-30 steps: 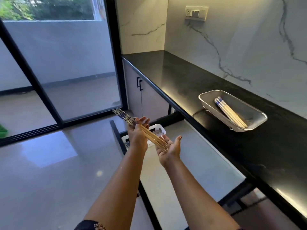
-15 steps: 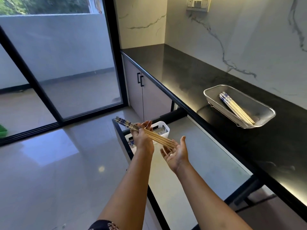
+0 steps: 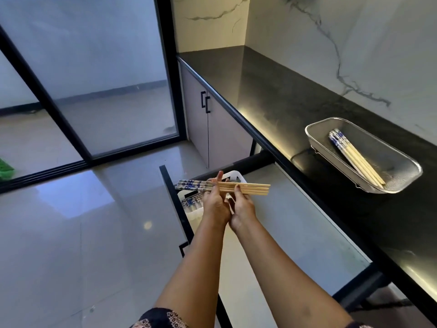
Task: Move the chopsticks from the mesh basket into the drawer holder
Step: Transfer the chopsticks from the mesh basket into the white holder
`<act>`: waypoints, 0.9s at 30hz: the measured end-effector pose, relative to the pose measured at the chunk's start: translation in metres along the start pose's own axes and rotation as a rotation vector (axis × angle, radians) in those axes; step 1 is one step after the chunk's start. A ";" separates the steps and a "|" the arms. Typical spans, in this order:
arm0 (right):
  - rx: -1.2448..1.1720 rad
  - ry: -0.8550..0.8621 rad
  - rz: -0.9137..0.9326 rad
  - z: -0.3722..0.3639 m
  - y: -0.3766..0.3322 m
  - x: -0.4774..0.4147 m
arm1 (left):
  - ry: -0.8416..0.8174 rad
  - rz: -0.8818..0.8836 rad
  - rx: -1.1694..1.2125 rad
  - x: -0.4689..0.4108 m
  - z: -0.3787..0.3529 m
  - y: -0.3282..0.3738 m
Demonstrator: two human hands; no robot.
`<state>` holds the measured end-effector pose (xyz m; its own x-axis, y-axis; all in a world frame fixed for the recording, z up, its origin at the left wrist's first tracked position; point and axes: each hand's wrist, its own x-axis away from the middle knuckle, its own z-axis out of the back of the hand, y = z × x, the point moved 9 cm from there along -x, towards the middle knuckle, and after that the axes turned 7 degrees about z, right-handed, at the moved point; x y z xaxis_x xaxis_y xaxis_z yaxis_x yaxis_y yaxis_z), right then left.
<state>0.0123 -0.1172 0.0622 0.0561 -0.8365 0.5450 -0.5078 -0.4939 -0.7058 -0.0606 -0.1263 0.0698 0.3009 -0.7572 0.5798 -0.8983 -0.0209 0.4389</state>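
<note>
Both my left hand [image 3: 216, 202] and right hand [image 3: 241, 204] pinch the chopstick bundle [image 3: 246, 188] level; I should square the tips, then tilt patterned ends toward the white holder [image 3: 233, 175].

You've got a black desk [image 3: 272, 95] running along the marble-veined wall [image 3: 354, 43] on your right, with a light strip glowing along its front edge. Under its far end sit pale cabinet doors [image 3: 212, 133] with two black handles [image 3: 205, 104]. Glossy tiled floor [image 3: 71, 233] on your left, bounded by a black-framed sliding glass door [image 3: 94, 79]. Something green [image 3: 4, 167] at the left edge, too cropped to identify.
</note>
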 end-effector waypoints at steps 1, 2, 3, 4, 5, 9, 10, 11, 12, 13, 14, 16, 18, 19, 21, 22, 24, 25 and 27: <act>-0.030 0.007 0.009 0.000 -0.002 -0.005 | -0.004 0.022 -0.035 -0.002 0.001 -0.002; -0.058 0.012 0.015 0.000 -0.004 -0.009 | -0.004 0.040 -0.061 -0.005 0.002 -0.004; -0.080 0.015 0.014 0.000 -0.004 -0.014 | -0.002 0.063 -0.067 -0.011 0.005 -0.007; -0.093 0.014 0.011 -0.001 -0.004 -0.018 | 0.004 0.093 -0.066 -0.017 0.009 -0.011; -0.098 0.012 0.016 -0.003 -0.004 -0.022 | 0.007 0.128 -0.068 -0.024 0.012 -0.013; -0.029 0.041 0.064 -0.010 -0.007 -0.040 | -0.013 0.218 -0.072 -0.047 0.017 -0.014; 0.007 0.059 0.079 -0.014 -0.009 -0.045 | -0.004 0.247 -0.126 -0.052 0.019 -0.014; 0.046 0.080 0.093 -0.016 -0.010 -0.051 | 0.005 0.293 -0.221 -0.056 0.023 -0.014; 0.085 0.100 0.110 -0.017 -0.013 -0.057 | 0.007 0.356 -0.360 -0.058 0.028 -0.016; 0.137 0.136 0.129 -0.018 -0.016 -0.064 | -0.002 0.428 -0.526 -0.060 0.034 -0.016; 0.188 0.174 0.148 -0.017 -0.019 -0.073 | -0.012 0.487 -0.692 -0.062 0.040 -0.014; 0.287 0.256 0.168 -0.012 -0.021 -0.088 | 0.013 0.516 -0.953 -0.072 0.053 0.004; 0.392 0.319 0.171 -0.007 -0.020 -0.102 | 0.062 0.355 -1.153 -0.094 0.054 0.037; 0.450 0.343 0.171 -0.007 -0.019 -0.107 | 0.078 0.237 -1.235 -0.106 0.049 0.056; 0.554 0.373 0.187 -0.011 -0.011 -0.118 | 0.098 0.044 -1.380 -0.127 0.038 0.091; 0.586 0.371 0.189 -0.013 -0.006 -0.120 | 0.098 -0.025 -1.444 -0.133 0.033 0.102; 0.616 0.350 0.178 -0.018 0.010 -0.128 | 0.080 -0.108 -1.536 -0.145 0.027 0.117; 0.638 0.339 0.168 -0.020 0.020 -0.132 | 0.068 -0.126 -1.572 -0.149 0.026 0.121; 0.702 0.325 0.132 -0.023 0.037 -0.134 | 0.050 -0.134 -1.628 -0.156 0.027 0.123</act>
<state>-0.0337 -0.0175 -0.0266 -0.2762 -0.8409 0.4655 0.1757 -0.5203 -0.8357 -0.2260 -0.0283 0.0150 0.3833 -0.7855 0.4859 0.3902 0.6146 0.6856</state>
